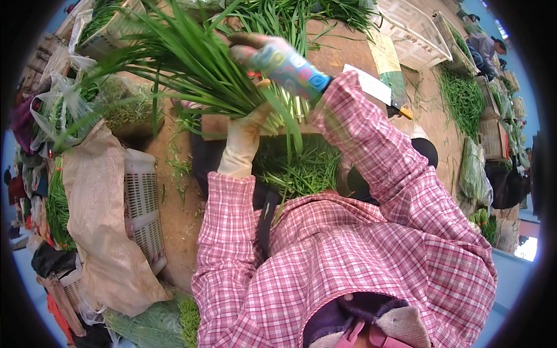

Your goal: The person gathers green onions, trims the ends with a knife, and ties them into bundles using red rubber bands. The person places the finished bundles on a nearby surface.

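My left hand (246, 135), in a pale glove, is closed around the stem end of a bunch of long flat green leaves (209, 69), likely garlic chives. The leaves fan out to the upper left, blurred at their tips. Above the bunch is my right hand (270, 56) in a colourful patterned glove, blurred, its fingers spread over the leaves; whether it touches them I cannot tell. Cut pale stem ends show between the hands. Under them is a wooden board (213, 127). A wide knife blade (367, 84) lies on the right, its yellow-ended handle pointing right.
More leaves (278, 21) lie at the board's far side. Trimmings (300, 169) are heaped below the board, near my lap. A white plastic crate (141, 204) partly under a beige sheet (98, 209) stands left. Another crate (413, 35) is at upper right; a person (485, 50) is beyond.
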`<control>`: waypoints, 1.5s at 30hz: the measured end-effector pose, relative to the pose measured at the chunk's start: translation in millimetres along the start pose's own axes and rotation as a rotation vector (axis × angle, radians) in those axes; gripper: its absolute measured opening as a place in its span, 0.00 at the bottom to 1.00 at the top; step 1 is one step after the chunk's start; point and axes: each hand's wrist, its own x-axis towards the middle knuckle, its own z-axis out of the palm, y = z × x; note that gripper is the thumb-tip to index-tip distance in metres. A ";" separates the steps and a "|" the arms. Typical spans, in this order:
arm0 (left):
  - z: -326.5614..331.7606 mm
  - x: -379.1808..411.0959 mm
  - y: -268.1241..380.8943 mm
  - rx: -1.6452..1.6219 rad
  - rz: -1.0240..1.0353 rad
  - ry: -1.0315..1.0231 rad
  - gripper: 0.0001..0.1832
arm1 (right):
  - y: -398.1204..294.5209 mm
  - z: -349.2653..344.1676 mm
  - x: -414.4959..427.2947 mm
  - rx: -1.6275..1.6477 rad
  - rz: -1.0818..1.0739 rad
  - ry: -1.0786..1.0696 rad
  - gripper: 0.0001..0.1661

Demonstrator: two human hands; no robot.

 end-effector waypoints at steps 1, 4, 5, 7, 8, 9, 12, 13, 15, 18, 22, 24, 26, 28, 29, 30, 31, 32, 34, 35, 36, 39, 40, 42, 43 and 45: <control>3.1 -5.0 2.0 -0.146 -0.030 0.009 0.20 | -2.2 -8.8 0.0 -0.096 -0.081 0.089 0.34; 6.5 -17.3 1.6 -0.551 -0.130 0.063 0.22 | 3.3 -29.0 -26.6 -0.145 0.049 0.132 0.27; 6.7 -19.8 -0.5 -0.626 -0.164 0.097 0.22 | 7.9 -31.2 -40.1 -0.188 0.175 0.107 0.27; 8.3 -22.9 -7.2 -0.769 -0.224 0.182 0.22 | 18.2 -25.9 -69.4 -0.370 0.256 -0.017 0.27; 8.8 -23.4 -9.9 -0.769 -0.262 0.192 0.20 | 22.7 -22.6 -80.3 -0.440 0.248 -0.057 0.32; 11.7 -24.5 -13.8 -0.756 -0.248 0.234 0.20 | 26.9 -17.5 -89.6 -0.493 0.250 -0.128 0.37; 17.9 -27.8 -19.3 -0.663 -0.187 0.212 0.22 | 37.2 -1.9 -101.2 -0.469 0.296 -0.225 0.43; 21.1 -29.7 -20.8 -0.627 -0.185 0.248 0.22 | 40.2 6.2 -99.8 -0.420 0.227 -0.223 0.44; 22.8 -32.6 -19.7 -0.653 -0.211 0.245 0.25 | 44.0 11.5 -98.3 -0.489 0.365 -0.312 0.43; 22.1 -35.0 -15.5 -0.788 -0.166 0.140 0.29 | 46.6 8.4 -99.1 -0.486 0.453 -0.407 0.40; 20.0 -35.4 -9.0 -0.730 -0.173 0.276 0.23 | 44.5 -6.3 -117.5 -0.060 0.490 -0.419 0.35; 20.6 -35.5 -7.5 -0.843 -0.158 0.291 0.20 | 44.1 -8.9 -130.3 -0.019 0.567 -0.157 0.34; 22.8 -35.9 -7.7 -0.847 -0.128 0.256 0.19 | 47.3 -2.6 -139.9 0.186 0.453 0.193 0.30; 26.2 -35.9 -8.6 -0.856 -0.133 0.251 0.19 | 53.9 6.5 -142.7 0.085 0.272 0.208 0.28; 27.9 -35.5 -8.9 -0.861 -0.156 0.222 0.19 | 57.6 10.4 -142.7 0.015 0.249 0.215 0.27; 28.8 -35.8 -8.6 -0.850 -0.146 0.218 0.19 | 61.9 11.5 -139.4 0.007 0.215 0.163 0.25; 29.7 -35.8 -8.2 -0.857 -0.144 0.260 0.20 | 65.5 12.3 -137.5 0.004 0.203 0.236 0.25; 30.0 -36.2 -7.5 -0.871 -0.144 0.263 0.21 | 68.3 9.4 -134.8 0.004 0.194 0.258 0.24; 29.7 -36.9 -6.0 -0.882 -0.122 0.310 0.18 | 70.2 0.9 -132.2 -0.020 0.123 0.367 0.23; 29.2 -37.1 -5.7 -0.883 -0.119 0.298 0.18 | 69.7 -3.4 -130.8 0.031 0.191 0.411 0.22; 29.1 -37.6 -6.4 -0.875 -0.116 0.312 0.18 | 67.5 -8.6 -132.5 -0.012 0.197 0.363 0.23; 29.5 -37.3 -11.8 -0.850 -0.119 0.346 0.19 | 58.0 -14.0 -131.7 -0.206 0.260 0.244 0.28; 30.6 -37.2 -14.9 -0.814 -0.119 0.357 0.20 | 55.1 -11.6 -129.8 -0.275 0.308 0.143 0.30; 32.8 -37.1 -20.4 -0.725 -0.115 0.353 0.21 | 50.9 -6.3 -122.3 -0.273 0.463 -0.072 0.36; 34.0 -37.4 -22.0 -0.779 -0.158 0.265 0.22 | 49.5 -5.2 -117.9 -0.260 0.447 -0.164 0.38; 37.2 -37.6 -22.1 -0.545 -0.150 0.261 0.22 | 50.6 -1.7 -107.9 -0.158 0.562 -0.314 0.33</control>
